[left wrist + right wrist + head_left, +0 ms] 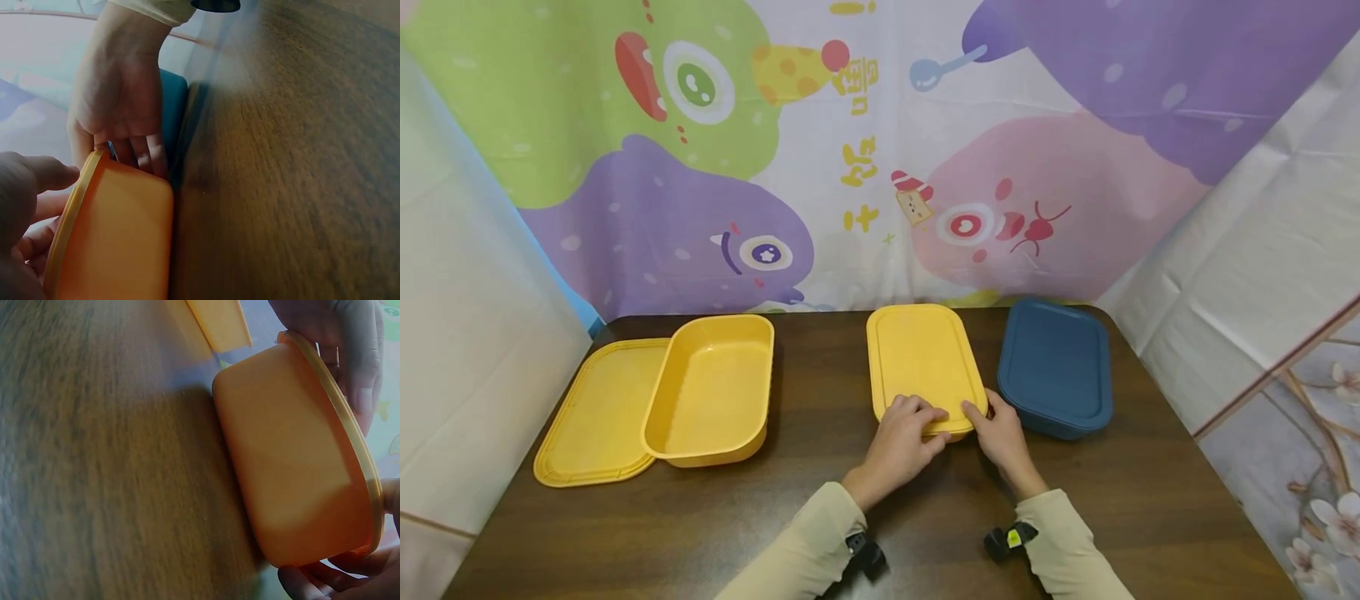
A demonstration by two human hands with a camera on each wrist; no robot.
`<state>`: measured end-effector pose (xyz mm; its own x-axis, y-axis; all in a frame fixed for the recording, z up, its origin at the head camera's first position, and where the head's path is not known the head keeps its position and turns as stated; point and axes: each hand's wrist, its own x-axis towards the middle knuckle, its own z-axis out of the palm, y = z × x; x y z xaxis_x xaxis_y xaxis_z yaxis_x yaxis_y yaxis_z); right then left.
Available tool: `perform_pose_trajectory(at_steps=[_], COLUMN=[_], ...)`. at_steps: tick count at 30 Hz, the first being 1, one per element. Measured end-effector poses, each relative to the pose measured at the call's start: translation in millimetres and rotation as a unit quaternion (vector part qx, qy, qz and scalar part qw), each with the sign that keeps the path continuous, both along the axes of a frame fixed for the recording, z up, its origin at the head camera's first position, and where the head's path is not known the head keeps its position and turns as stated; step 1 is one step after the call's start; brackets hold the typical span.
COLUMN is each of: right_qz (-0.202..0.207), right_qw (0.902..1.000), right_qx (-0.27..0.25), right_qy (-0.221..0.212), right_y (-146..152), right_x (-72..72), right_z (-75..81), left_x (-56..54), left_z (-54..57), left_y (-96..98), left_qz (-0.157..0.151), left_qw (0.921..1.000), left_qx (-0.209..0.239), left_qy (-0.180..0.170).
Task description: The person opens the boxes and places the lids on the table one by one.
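Note:
A yellow food container [287, 450] with its yellow lid [925, 358] on top stands at the middle of the table. On the lid's near left part rest the bent fingers of my left hand [901, 446], its thumb by the front rim. My right hand [1002, 437] holds the near right corner, thumb on the lid's edge and fingers against the side wall. In the right wrist view the lid's rim lies along the container's top edge. Part of my left hand is cut off in the left wrist view.
To the right stands a blue lidded container [1055, 367], close to my right hand. An open yellow container [711, 400] on the left overlaps a loose yellow lid [598, 417]. The brown table [700, 533] meets a cartoon-printed cloth [857, 267] at the back.

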<state>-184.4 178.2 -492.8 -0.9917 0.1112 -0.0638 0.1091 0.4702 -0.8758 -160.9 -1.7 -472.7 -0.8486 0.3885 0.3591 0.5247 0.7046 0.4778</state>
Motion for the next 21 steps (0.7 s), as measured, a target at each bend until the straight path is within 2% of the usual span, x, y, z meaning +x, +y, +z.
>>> perform_pose_trajectory(at_steps=[10,15,21], right_qz=[0.011,0.016,0.047], right_qw=[0.9999,0.9996,0.9985], right_qx=[-0.002,-0.022,-0.022], right_qy=[0.008,-0.001,-0.015], right_y=[2.0,4.2,11.8], right_x=[-0.6,1.1,0.6], right_z=[-1.3,-2.0,-1.0], left_x=[-0.5,-0.8,-1.3], left_z=[-5.6,-9.0,-9.6], left_y=[0.3,-0.2,0.2], left_qz=[-0.006,-0.007,-0.006], left_qw=[0.9992,0.9985,0.9984], left_qx=[-0.022,-0.023,-0.025], left_qy=[0.032,0.049,0.051])
